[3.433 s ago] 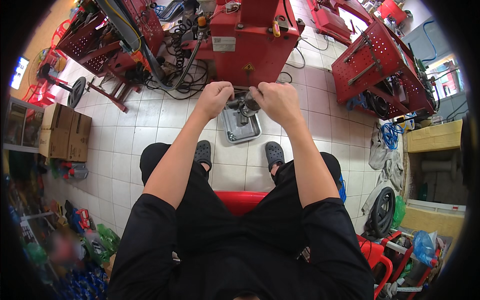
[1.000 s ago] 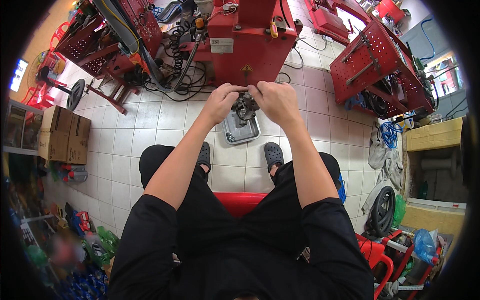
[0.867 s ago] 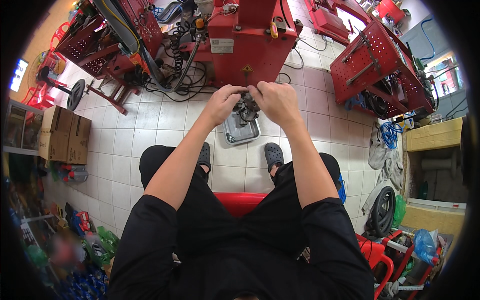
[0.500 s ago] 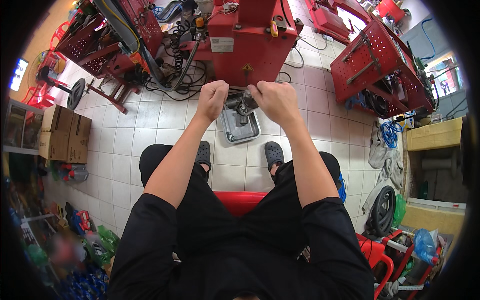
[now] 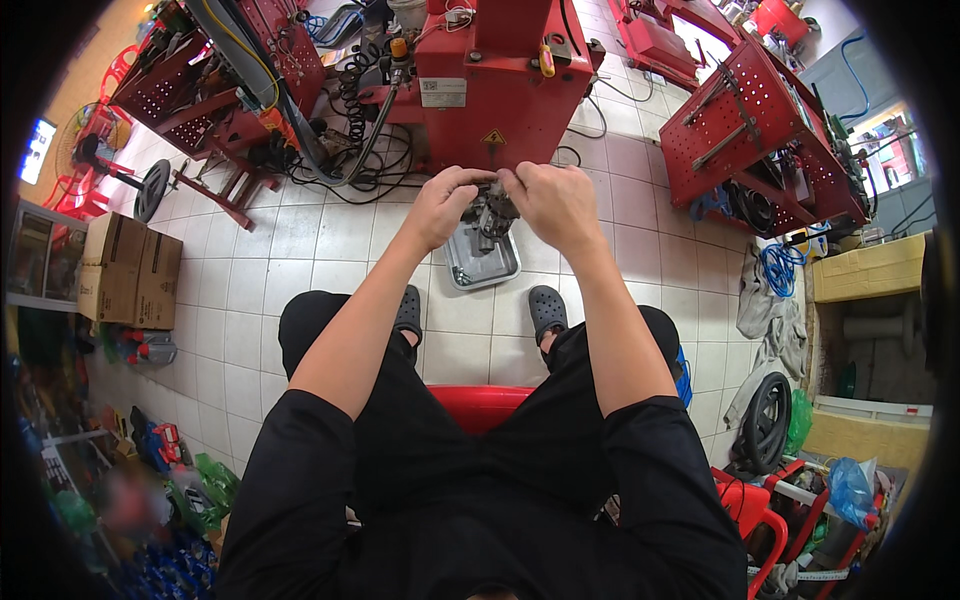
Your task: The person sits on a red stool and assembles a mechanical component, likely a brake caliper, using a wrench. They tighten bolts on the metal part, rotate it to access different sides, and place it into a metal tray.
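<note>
A dark grey, greasy metal machine part [image 5: 492,217] is held up between my hands, above a shallow grey metal tray [image 5: 484,276] on the floor. My right hand [image 5: 552,205] is closed round its right side, thumb on top. My left hand [image 5: 443,207] curls at its left, with the index finger reaching across the top toward my right thumb. The left fingertips meet the part's upper end, and their exact grip is partly hidden. Small dark pieces and wet-looking liquid lie in the tray, too small to name.
Just beyond my hands stands a red machine [image 5: 500,110], with black cables [image 5: 375,170] on the tiles to its left. A red perforated tool cart [image 5: 745,130] is at the right. Cardboard boxes [image 5: 128,270] stand at the left. Part of a red seat [image 5: 478,405] shows between my legs.
My left hand has loosened from a fist and moved right, its index finger now stretched over the part. The right hand stays nearly still with its grip.
</note>
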`<state>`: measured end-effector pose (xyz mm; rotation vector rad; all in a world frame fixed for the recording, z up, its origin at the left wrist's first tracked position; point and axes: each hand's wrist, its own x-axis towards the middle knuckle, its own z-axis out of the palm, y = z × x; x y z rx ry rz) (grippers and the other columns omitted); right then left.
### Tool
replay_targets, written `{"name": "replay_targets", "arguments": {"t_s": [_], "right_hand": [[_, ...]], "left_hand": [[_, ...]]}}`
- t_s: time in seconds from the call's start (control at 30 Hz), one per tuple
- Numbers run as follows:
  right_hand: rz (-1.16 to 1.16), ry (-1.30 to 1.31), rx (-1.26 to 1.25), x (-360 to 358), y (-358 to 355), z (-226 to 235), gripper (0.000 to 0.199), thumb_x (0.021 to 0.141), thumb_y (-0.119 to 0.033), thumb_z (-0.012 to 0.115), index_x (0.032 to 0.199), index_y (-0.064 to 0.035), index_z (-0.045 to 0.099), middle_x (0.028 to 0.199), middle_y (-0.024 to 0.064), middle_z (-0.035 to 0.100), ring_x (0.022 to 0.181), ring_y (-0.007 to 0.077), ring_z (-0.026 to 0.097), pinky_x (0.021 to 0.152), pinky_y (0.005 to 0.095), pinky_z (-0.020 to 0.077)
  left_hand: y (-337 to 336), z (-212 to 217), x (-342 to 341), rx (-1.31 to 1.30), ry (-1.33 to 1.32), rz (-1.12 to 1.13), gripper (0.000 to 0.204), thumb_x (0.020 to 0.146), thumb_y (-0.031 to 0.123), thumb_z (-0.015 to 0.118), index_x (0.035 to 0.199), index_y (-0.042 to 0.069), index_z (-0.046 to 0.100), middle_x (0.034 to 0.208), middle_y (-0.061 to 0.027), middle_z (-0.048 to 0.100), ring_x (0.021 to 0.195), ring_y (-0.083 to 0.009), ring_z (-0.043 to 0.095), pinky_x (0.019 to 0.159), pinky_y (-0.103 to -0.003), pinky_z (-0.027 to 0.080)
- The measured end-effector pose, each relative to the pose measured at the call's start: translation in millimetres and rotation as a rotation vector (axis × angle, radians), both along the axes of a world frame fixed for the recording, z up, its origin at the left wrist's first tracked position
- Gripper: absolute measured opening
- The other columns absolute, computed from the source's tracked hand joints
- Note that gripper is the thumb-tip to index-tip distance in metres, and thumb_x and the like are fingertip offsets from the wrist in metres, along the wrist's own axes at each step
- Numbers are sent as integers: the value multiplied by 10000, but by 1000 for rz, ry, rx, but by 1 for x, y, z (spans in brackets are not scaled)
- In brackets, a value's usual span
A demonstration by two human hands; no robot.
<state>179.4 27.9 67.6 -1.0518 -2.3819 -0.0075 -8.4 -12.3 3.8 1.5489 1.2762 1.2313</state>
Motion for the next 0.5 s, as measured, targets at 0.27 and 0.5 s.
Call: {"name": "replay_targets", "arguments": {"t_s": [0.27, 0.5], "right_hand": [[7, -6, -5, 0, -2, -2, 371, 907, -333, 585, 625, -93, 581, 549, 89, 587, 537, 294, 587, 580, 401, 432], [1, -28, -3, -4, -4, 0, 386, 910, -336, 583, 617, -86, 568, 543, 88, 581, 539, 294, 587, 586, 401, 437]], "left_hand": [[0, 5, -19, -144, -109, -145, 296, 897, 196, 439, 689, 7, 530, 642, -24, 464, 625, -106, 432, 584, -266, 349], [1, 1, -10, 97, -224, 111, 302, 918, 193, 468, 667, 26, 496, 593, 9, 448, 575, -77, 412, 519, -268, 322]]}}
